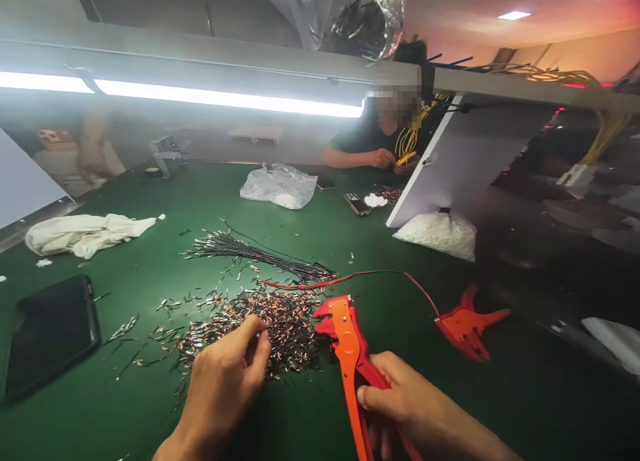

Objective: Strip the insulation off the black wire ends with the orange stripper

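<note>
My right hand (393,398) is wrapped round the handles of an orange and red wire stripper (347,348), its jaws pointing up and left. Over the near side of a pile of short wire pieces (285,314), my left hand (230,364) is closed with thumb and forefinger together; whatever it may hold is too small to make out. Behind the pile lies a bundle of black wires (250,251). A red wire (370,272) arcs from the pile to a second red and orange tool (467,321) on the green table (400,314).
A dark phone (53,334) lies at the left, below a white cloth (85,233). Farther back are a clear plastic bag (280,184), a filled bag (440,233) by a slanted panel (450,154), and a person (360,148) holding yellow wires. A lit tube (225,98) hangs above.
</note>
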`<state>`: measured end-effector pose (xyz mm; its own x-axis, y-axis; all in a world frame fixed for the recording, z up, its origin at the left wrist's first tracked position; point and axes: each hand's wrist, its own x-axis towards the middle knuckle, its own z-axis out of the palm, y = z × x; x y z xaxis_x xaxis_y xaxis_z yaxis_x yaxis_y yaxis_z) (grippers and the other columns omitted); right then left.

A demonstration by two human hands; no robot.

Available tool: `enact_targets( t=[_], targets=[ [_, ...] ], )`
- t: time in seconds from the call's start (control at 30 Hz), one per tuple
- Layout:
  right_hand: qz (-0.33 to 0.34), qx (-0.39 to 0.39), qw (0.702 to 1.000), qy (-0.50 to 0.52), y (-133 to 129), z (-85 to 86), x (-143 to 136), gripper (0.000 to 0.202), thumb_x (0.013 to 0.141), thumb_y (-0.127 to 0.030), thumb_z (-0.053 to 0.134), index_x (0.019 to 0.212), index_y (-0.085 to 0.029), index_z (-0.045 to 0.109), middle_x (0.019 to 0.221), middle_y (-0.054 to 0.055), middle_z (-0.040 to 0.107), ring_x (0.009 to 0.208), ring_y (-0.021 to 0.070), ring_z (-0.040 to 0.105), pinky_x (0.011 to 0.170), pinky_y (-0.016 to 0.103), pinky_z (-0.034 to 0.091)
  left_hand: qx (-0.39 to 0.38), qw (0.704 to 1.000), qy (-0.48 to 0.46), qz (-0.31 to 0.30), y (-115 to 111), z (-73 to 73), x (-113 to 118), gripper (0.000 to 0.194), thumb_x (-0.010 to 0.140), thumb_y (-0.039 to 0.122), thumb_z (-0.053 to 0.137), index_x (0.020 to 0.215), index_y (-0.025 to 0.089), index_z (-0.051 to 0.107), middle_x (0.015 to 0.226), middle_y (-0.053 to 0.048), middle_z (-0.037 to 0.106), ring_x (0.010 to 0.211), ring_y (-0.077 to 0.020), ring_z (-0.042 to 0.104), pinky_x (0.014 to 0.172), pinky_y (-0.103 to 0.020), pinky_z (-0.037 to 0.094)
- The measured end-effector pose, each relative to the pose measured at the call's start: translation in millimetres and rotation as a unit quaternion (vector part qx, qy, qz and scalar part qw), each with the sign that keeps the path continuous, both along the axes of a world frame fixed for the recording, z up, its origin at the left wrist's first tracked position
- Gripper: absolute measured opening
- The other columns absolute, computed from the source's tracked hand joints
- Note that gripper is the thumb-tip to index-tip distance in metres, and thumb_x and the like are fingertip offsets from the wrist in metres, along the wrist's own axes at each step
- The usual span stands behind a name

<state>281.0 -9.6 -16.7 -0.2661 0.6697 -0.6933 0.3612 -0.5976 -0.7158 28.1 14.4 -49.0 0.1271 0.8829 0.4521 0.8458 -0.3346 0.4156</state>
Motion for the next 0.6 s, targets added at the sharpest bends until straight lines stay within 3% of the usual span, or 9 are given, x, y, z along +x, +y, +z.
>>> enact_targets(
  t=[0.1,0.2,0.27,0.33,0.4,0.47,0.5,0.53,0.6],
  targets=[
    [0.091,0.034,0.994,-0.046,-7.9,7.1,-3.4,0.015,0.073,-0.020,0.051,0.061,-0.022,0.042,0.054,-0.007,0.040,0.047,0.0085,0.037,0.043,0.022,0.027,0.005,1.000,-0.004,-0.019,-1.4,-2.2,6.2,0.016,0.089,0.023,0.051,0.074,0.024,0.059,0.051,0.007,0.058,0.041,-0.0113,0.054,0.041,-0.020,0.036],
    [0.175,0.141,0.952,-0.207,-18.7,5.8,-10.5,0.033,0.080,-0.027,0.054,0.055,-0.021,0.032,0.053,-0.007,0.029,0.050,0.0102,0.023,0.045,0.027,0.017,0.008,0.999,-0.025,-0.024,-2.5,-2.4,10.7,0.018,0.088,0.024,0.051,0.073,0.023,0.060,0.056,0.005,0.060,0.048,-0.0136,0.057,0.044,-0.022,0.039],
    [0.226,0.217,0.904,-0.289,-23.3,1.7,-9.9,0.038,0.088,-0.037,0.052,0.056,-0.021,0.040,0.051,-0.005,0.040,0.049,0.0115,0.028,0.048,0.028,0.017,0.007,0.999,-0.041,-0.023,-2.5,-2.2,11.5,0.018,0.089,0.025,0.051,0.074,0.022,0.061,0.061,0.003,0.063,0.053,-0.0148,0.059,0.049,-0.023,0.042],
    [0.270,0.259,0.858,-0.353,-20.2,-0.2,2.5,0.040,0.094,-0.046,0.046,0.064,-0.022,0.056,0.058,0.001,0.061,0.051,0.0156,0.046,0.049,0.028,0.023,0.006,0.998,-0.057,-0.018,-1.9,-1.5,10.8,0.019,0.090,0.026,0.050,0.075,0.021,0.061,0.065,0.001,0.064,0.056,-0.0154,0.060,0.053,-0.024,0.045],
    [0.282,0.302,0.799,-0.437,-6.5,2.4,31.0,0.037,0.098,-0.044,0.043,0.081,-0.023,0.068,0.075,0.006,0.074,0.063,0.0231,0.064,0.054,0.029,0.036,0.005,0.997,-0.070,-0.011,-1.4,0.1,9.0,0.019,0.090,0.027,0.050,0.077,0.020,0.061,0.067,0.001,0.065,0.059,-0.0154,0.060,0.054,-0.025,0.046],
    [0.234,0.358,0.717,-0.550,15.1,7.4,73.5,0.033,0.101,-0.031,0.038,0.099,-0.023,0.070,0.093,0.009,0.076,0.082,0.0254,0.070,0.066,0.031,0.048,-0.002,0.997,-0.079,-0.002,-1.1,2.5,6.6,0.019,0.091,0.026,0.049,0.078,0.020,0.061,0.069,0.000,0.064,0.059,-0.0150,0.059,0.053,-0.024,0.045],
    [0.213,0.368,0.690,-0.585,26.5,8.9,97.4,0.035,0.099,-0.018,0.037,0.120,-0.018,0.065,0.113,0.015,0.073,0.101,0.0313,0.067,0.077,0.037,0.050,-0.006,0.996,-0.084,0.004,-1.0,3.9,5.3,0.018,0.091,0.026,0.049,0.079,0.020,0.061,0.070,0.000,0.064,0.060,-0.0150,0.059,0.052,-0.024,0.044],
    [0.206,0.365,0.680,-0.601,36.6,8.9,121.0,0.049,0.093,-0.004,0.035,0.136,-0.014,0.055,0.132,0.020,0.064,0.117,0.0350,0.061,0.087,0.043,0.050,-0.012,0.996,-0.087,0.009,-0.9,5.2,3.9,0.017,0.091,0.025,0.050,0.079,0.020,0.061,0.070,0.000,0.064,0.061,-0.0149,0.058,0.051,-0.023,0.043],
    [0.195,0.346,0.666,-0.632,49.5,2.4,162.2,0.063,0.082,0.007,0.032,0.142,-0.004,0.049,0.142,0.028,0.054,0.128,0.0444,0.052,0.089,0.054,0.049,-0.021,0.995,-0.095,0.020,0.1,7.6,1.1,0.016,0.091,0.024,0.050,0.080,0.019,0.061,0.070,0.000,0.063,0.063,-0.0150,0.058,0.053,-0.024,0.044]
  ],
)
